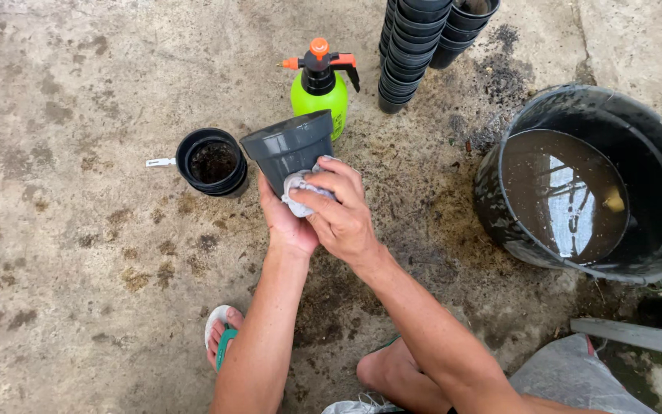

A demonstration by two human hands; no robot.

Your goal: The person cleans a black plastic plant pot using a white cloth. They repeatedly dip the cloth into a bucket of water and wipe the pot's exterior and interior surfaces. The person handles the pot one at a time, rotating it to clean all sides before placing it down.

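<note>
My left hand [283,222] grips a dark grey plastic flower pot [289,147] from below, its mouth tilted away from me. Pressed against the pot's lower side is a small pale grey cloth [297,188], which my right hand [340,211] holds with the fingers curled over it. Both hands meet at the pot, above the concrete floor.
A black pot [212,161] with soil and a white tag stands at left. A green pump sprayer [320,86] is behind. Stacks of black pots [411,50] lie at top. A black bucket [657,157] of murky water sits right. My sandalled foot [221,331] is below.
</note>
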